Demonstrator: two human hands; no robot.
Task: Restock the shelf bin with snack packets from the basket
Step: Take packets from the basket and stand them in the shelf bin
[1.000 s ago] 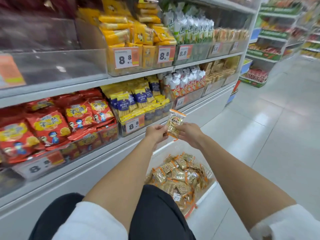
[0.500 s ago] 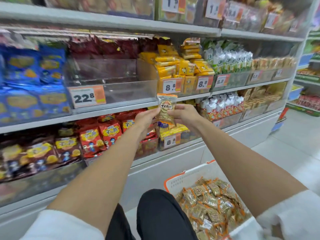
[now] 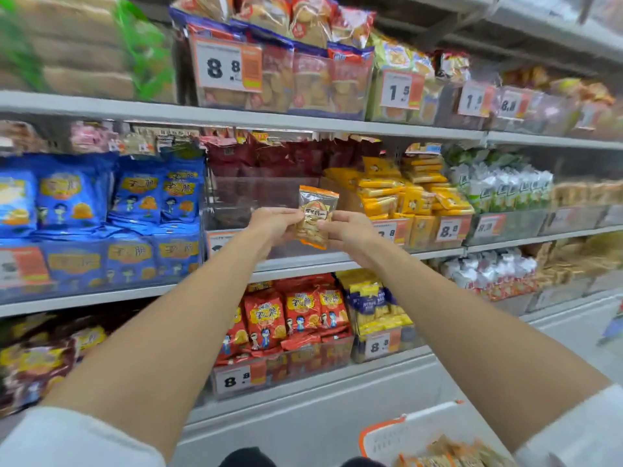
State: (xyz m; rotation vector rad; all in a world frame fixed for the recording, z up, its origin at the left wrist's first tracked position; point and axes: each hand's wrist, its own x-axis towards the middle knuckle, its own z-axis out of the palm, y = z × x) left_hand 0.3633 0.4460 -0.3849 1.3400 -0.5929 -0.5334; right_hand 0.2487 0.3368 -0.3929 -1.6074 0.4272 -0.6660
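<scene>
A small clear snack packet (image 3: 316, 215) with orange ends is held upright in front of the middle shelf. My left hand (image 3: 274, 225) pinches its left edge and my right hand (image 3: 349, 230) pinches its right edge. Directly behind the packet stands a clear shelf bin (image 3: 242, 200) that looks nearly bare inside. The white basket (image 3: 404, 433) with an orange rim sits at the bottom right, and more of the same packets (image 3: 451, 455) show in it.
Blue snack bags (image 3: 101, 203) fill the bin to the left, yellow packs (image 3: 404, 193) the bin to the right. Red bags (image 3: 293, 315) sit on the shelf below. Price tags line the shelf fronts. A grey floor shows at the far right.
Both hands have lifted the packet from just above the basket up to the clear bin on the middle shelf. The view has tilted upward, so the basket now sits at the bottom edge.
</scene>
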